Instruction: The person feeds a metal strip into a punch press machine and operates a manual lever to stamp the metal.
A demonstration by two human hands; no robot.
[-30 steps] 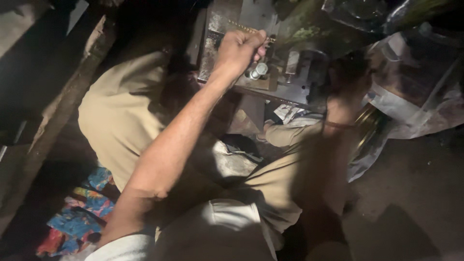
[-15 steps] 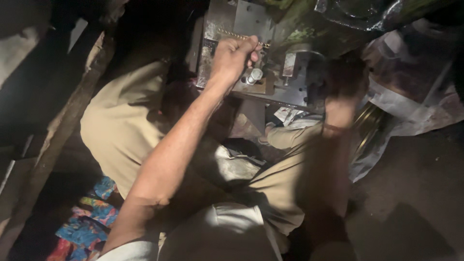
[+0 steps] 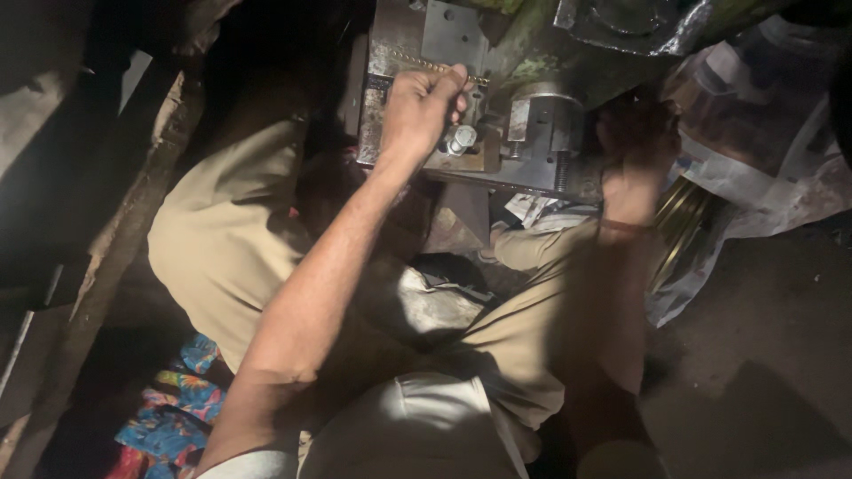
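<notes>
Beaded brass-coloured chain [image 3: 432, 65] lies stretched across the top of the grey steel press block [image 3: 444, 106], directly ahead of your knees. Your left hand [image 3: 419, 111] is closed in a fist on it, thumb on top, which keeps the thin strand taut and aligned over the block. A silver hex bolt [image 3: 460, 139] stands just beside that fist. Your right hand [image 3: 632, 146] sits in shadow at the block's right edge, seemingly bracing; whether those fingers grip anything cannot be told. Crumpled clear plastic sheeting [image 3: 772, 168] lies nearby.
</notes>
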